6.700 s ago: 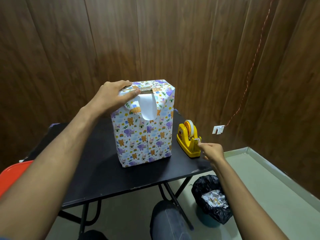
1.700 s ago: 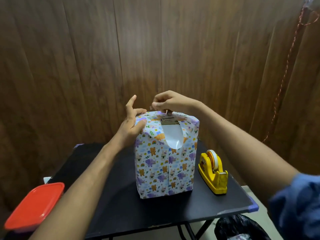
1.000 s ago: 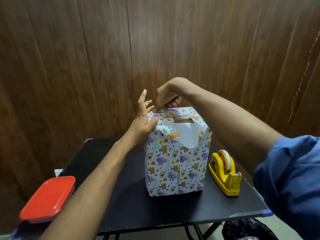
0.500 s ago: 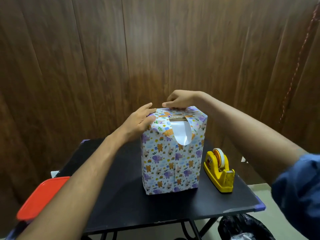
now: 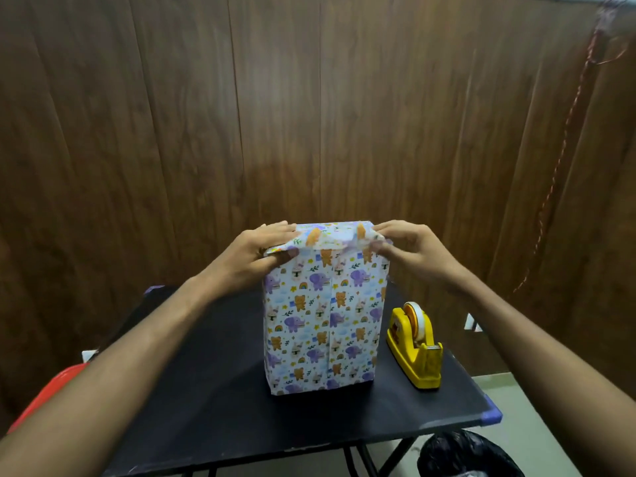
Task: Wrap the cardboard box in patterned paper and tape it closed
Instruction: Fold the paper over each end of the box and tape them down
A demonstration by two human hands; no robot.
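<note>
The cardboard box (image 5: 323, 321), covered in paper with bears and elephants, stands upright in the middle of the black table (image 5: 213, 390), its vertical seam facing me. My left hand (image 5: 258, 256) grips the top left corner, fingers lying on the top and thumb on the front face. My right hand (image 5: 409, 253) pinches the folded paper at the top right corner; its fingertips are blurred. The top flaps lie folded down. No loose strip of tape shows in either hand.
A yellow tape dispenser (image 5: 416, 349) stands on the table just right of the box. A red lidded container (image 5: 44, 397) sits at the far left edge. A black bin bag (image 5: 464, 456) lies on the floor below the table's right corner. Wood-panelled walls close in behind.
The white flap that hung over the box's front is gone from sight. My right hand has come from the far top edge to the top right corner; my left now holds the left corner.
</note>
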